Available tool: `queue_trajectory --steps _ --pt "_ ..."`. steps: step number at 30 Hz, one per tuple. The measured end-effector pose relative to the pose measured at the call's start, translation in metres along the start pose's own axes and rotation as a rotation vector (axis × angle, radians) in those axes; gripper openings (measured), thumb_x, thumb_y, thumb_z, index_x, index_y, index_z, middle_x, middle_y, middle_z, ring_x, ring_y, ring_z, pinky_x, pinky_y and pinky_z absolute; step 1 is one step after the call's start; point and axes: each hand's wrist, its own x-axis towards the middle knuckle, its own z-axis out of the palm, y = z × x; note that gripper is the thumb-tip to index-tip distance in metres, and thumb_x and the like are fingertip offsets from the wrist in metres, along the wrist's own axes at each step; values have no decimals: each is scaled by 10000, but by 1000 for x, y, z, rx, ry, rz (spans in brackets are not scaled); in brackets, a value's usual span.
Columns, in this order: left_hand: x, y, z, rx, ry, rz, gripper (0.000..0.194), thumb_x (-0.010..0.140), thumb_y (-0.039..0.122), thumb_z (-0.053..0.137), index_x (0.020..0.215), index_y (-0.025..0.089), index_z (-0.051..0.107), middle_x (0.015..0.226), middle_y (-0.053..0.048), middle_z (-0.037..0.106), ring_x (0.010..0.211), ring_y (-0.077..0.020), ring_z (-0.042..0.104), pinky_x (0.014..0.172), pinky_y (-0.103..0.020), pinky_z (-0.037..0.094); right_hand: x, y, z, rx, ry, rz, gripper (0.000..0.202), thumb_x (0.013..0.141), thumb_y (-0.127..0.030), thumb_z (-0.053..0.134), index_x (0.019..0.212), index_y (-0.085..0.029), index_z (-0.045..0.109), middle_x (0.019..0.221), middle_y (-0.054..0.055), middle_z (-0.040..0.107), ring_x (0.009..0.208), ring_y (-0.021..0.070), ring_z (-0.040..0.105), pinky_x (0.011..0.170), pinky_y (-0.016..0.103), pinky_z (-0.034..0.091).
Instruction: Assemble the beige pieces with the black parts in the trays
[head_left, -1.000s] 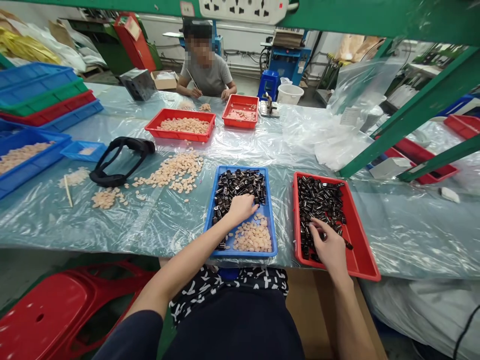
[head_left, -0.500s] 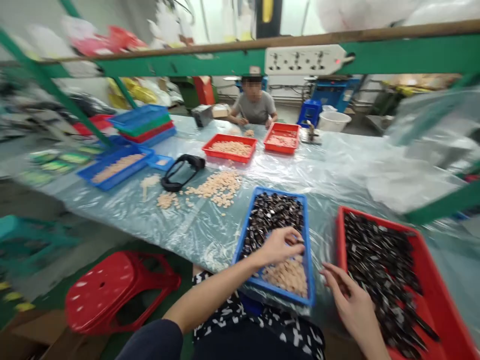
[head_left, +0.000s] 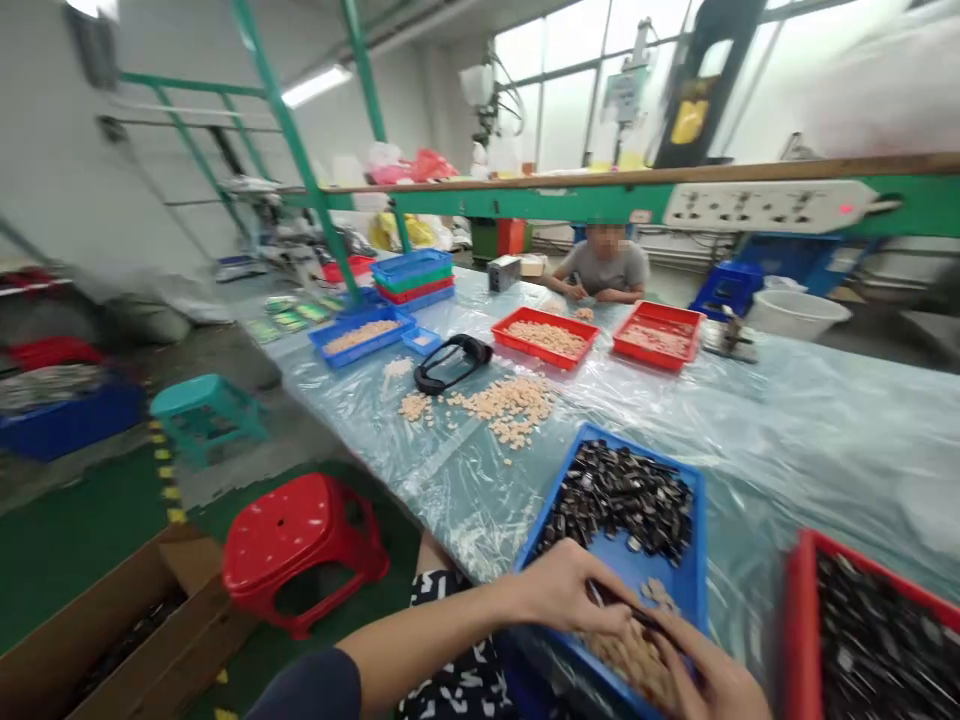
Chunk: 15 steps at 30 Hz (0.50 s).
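My left hand [head_left: 574, 598] and my right hand [head_left: 701, 665] meet over the near end of a blue tray [head_left: 701, 520]. Between their fingertips is a slim, dark, shiny piece [head_left: 643, 612], partly covered by the fingers; both hands pinch it. Small black glossy pieces [head_left: 619, 495] fill the far part of this tray. Flat beige chips [head_left: 634, 665] lie in its near part, under my hands. To the right, a red tray [head_left: 802, 620] contains longer dark, shiny pieces [head_left: 885, 635].
Loose beige chips [head_left: 517, 405] and a black strap-like loop [head_left: 454, 362] lie on the plastic-covered table [head_left: 465, 500]. Red trays [head_left: 546, 352] stand farther back, near a seated person [head_left: 609, 265]. A red stool [head_left: 289, 530] is at left; a green shelf frame [head_left: 480, 203] crosses above.
My hands, apart before, have come together above the blue tray, with the right moving in from beside the red tray. The view has swung left and up.
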Motion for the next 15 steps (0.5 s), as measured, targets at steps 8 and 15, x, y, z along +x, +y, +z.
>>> queue_trajectory --steps 8,15 --pt "15 -13 -1 -71 -74 -221 340 749 219 556 963 109 797 703 -35 714 542 -92 476 509 -198 330 7 -54 10 -103 -5 167 344 958 -168 381 1114 -212 685 1053 69 730 939 208 704 815 304 571" --pt "24 -11 13 -171 -39 -248 315 635 185 599 864 80 788 701 -58 713 564 -105 526 530 -199 370 -5 -43 6 -151 39 128 393 953 -147 357 1161 -233 679 1075 62 732 943 195 713 784 273 577"
